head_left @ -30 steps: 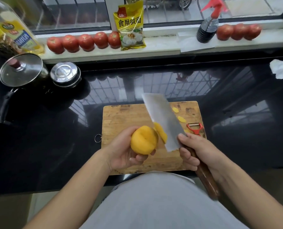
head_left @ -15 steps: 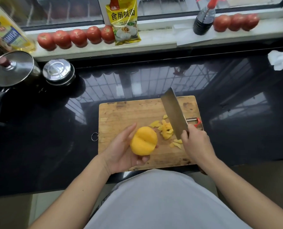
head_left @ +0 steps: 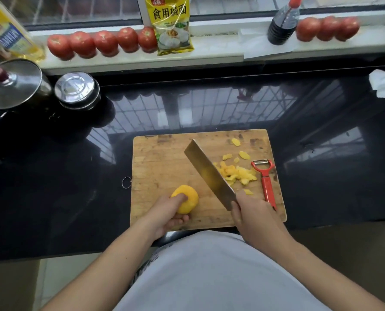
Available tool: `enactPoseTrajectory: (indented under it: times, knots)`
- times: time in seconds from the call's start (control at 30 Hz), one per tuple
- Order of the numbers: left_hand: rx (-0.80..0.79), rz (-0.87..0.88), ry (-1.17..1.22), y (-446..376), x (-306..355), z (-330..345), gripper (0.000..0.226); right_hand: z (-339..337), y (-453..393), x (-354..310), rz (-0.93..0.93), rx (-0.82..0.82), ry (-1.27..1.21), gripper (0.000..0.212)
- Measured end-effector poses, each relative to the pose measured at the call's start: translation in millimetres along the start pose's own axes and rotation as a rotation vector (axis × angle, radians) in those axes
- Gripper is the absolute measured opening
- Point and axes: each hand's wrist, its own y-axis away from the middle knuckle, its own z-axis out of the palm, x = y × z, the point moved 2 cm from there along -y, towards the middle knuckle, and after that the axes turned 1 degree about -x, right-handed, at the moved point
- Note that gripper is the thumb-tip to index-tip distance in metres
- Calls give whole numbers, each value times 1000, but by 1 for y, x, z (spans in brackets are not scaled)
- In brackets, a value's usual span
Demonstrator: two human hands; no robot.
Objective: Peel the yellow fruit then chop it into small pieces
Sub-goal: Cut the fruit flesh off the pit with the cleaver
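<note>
Now peeled yellow fruit (head_left: 185,199) low centre on wooden cutting board (head_left: 164,158), left hand (head_left: 167,215) gripping it from below-left, fingers over top. Right hand (head_left: 253,217) clasps cleaver (head_left: 209,175), blade slanting toward upper left. Chopped pieces (head_left: 235,172) and red peeler (head_left: 265,181) right of blade.

Home kitchen (lidded pot (head_left: 13,84), cutting board (head_left: 162,158))

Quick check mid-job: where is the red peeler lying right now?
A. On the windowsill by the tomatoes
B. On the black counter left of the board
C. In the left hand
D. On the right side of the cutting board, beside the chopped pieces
D: the red peeler lies flat near the right edge of the cutting board, just right of the chopped pieces, with neither hand on it.
</note>
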Motion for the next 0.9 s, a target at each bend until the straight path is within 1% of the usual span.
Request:
enactPoseTrajectory:
  times: [0.07,0.13,0.2,0.23,0.27,0.37,0.5,0.9]
  knots:
    - [-46,-41,174,0,-7,2,28,8,3,-2,-71,-12,12,17]
    - [-70,-68,360,2,-10,3,27,17,5,-2,-148,34,39,18]
    - [-89,-70,486,5,-13,3,28,23,8,-2,-222,94,95,12]
    - [-99,-60,509,6,-15,3,28,24,10,-2,-252,108,133,9]
    - [-106,-46,514,8,-16,4,28,25,12,-4,-280,108,178,10]
    - [-132,-4,500,10,-20,5,27,27,15,-11,-361,122,303,23]
    - [-126,27,467,8,-26,7,31,30,15,-12,-416,159,380,23]
    - [-51,88,465,8,-33,11,30,38,16,-9,-373,77,434,33]
